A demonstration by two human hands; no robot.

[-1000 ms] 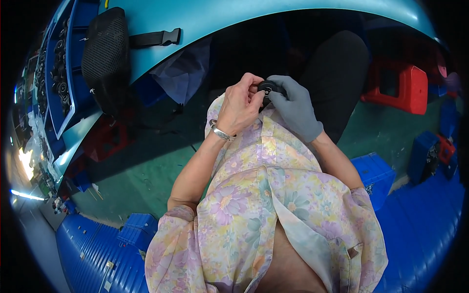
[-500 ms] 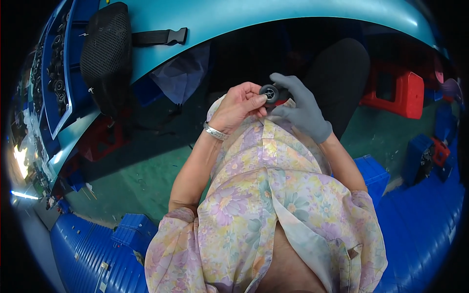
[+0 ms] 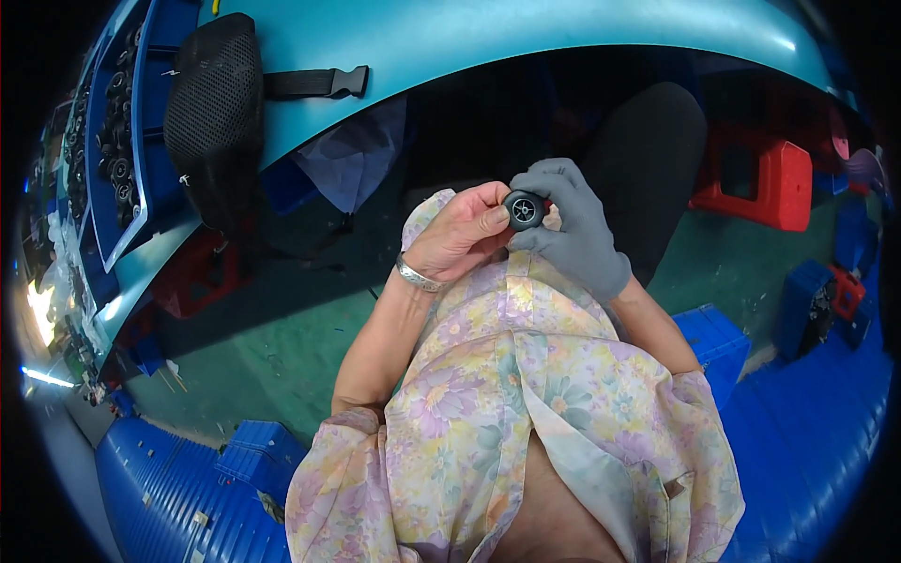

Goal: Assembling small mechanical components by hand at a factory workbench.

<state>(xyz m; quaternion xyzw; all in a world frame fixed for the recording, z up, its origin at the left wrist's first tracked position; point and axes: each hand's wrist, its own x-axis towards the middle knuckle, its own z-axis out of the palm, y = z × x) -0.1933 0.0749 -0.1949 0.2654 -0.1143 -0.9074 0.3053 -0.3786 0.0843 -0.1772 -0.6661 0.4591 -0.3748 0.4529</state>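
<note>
Wheel (image 3: 525,210): drop risk noted.
Left hand (image 3: 463,231) pinched its edge; right hand (image 3: 584,225) curved half-closed around it, grip unconfirmed. Uneven pressure risked springing it loose.

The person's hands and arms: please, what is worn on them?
The left hand is bare, with a silver patterned bracelet at the wrist. The right hand wears a grey glove to the wrist. The short sleeves have pale yellow, purple and green flowers.

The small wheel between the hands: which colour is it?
The wheel is black with pale spokes, shown in the head view.
</note>
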